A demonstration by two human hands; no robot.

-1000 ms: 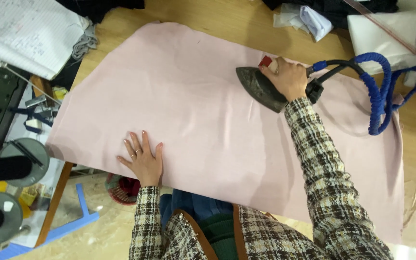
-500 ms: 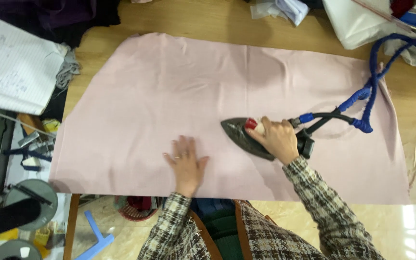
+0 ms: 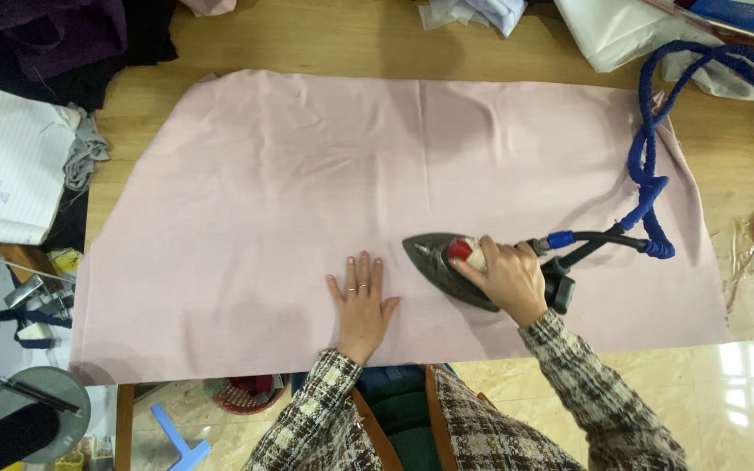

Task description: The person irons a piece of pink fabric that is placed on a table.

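The right hand is clenched around the handle of a dark steam iron, which rests on the pink fabric near its front edge. Just beside the iron's tip, the left hand lies flat and released on the fabric, fingers spread.

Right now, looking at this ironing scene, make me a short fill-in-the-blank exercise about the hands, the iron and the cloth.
1. The right hand grips the handle of a dark ____.
2. The left hand lies flat, fingers spread, on the ____ fabric.
3. The hose running from the iron is wrapped in ____.

Missing words: iron; pink; blue
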